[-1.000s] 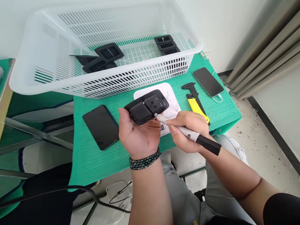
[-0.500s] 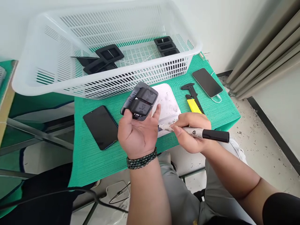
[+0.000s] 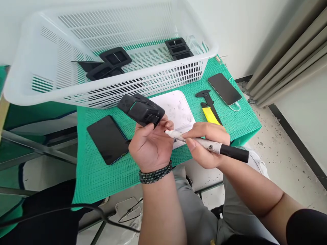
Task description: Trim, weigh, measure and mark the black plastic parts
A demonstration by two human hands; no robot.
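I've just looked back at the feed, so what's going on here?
A person's left hand holds a black part, tilted, with the palm open below it. The right hand grips an uncapped marker, its tip near the left palm but apart from the part. A white scale lies behind the hands, and more black pieces sit in the basket. Calipers and a yellow knife lie to the right.
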